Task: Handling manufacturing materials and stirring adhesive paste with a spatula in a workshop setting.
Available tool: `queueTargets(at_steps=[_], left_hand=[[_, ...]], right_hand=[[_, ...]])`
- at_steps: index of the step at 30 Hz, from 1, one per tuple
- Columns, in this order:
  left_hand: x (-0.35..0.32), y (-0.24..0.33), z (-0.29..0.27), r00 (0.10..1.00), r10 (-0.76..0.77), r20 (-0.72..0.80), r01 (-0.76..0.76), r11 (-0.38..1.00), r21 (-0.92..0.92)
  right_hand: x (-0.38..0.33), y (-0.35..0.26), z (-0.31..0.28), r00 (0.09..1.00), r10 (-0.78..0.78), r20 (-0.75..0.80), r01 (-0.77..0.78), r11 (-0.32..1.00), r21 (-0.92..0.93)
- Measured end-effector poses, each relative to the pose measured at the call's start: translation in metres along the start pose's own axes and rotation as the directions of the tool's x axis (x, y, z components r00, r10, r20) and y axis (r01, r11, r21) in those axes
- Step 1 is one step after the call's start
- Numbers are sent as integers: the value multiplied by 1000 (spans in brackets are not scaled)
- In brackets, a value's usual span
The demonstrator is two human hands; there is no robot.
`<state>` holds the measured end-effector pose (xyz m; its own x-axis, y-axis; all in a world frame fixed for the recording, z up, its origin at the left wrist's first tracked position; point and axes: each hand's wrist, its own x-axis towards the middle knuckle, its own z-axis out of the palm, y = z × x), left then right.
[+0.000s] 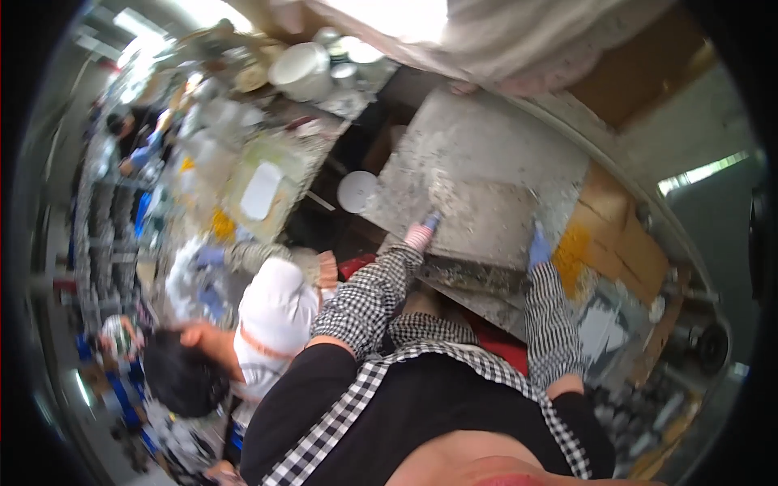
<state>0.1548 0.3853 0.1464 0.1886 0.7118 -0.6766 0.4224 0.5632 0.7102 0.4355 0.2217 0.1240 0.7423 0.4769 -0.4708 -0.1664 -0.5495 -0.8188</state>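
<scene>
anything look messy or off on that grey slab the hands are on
Yes: the grey slab is smeared with pale crusted residue around the left hand, and yellow powder lies spilled beside the right hand.

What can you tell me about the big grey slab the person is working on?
The grey slab looks like stone or concrete, flat and roughly square, speckled and dusty, with a rougher patch in the middle. It lies tilted in the view, resting over a lower ledge beside brown cardboard. The left hand presses a small tool on it; the right hand, in a bluish glove, rests at its near edge.
</scene>
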Motion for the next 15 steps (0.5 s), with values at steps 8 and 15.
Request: queueTargets(at_steps=[8, 15], left_hand=[[74, 81, 12, 988, 151, -31, -151, 988, 22], [103, 99, 10, 983, 172, 60, -172, 985, -3]], right_hand=[[116, -37, 29, 987, 157, 47, -141, 961, -237], [105, -21, 31, 960, 72, -272, -138, 963, -231]])
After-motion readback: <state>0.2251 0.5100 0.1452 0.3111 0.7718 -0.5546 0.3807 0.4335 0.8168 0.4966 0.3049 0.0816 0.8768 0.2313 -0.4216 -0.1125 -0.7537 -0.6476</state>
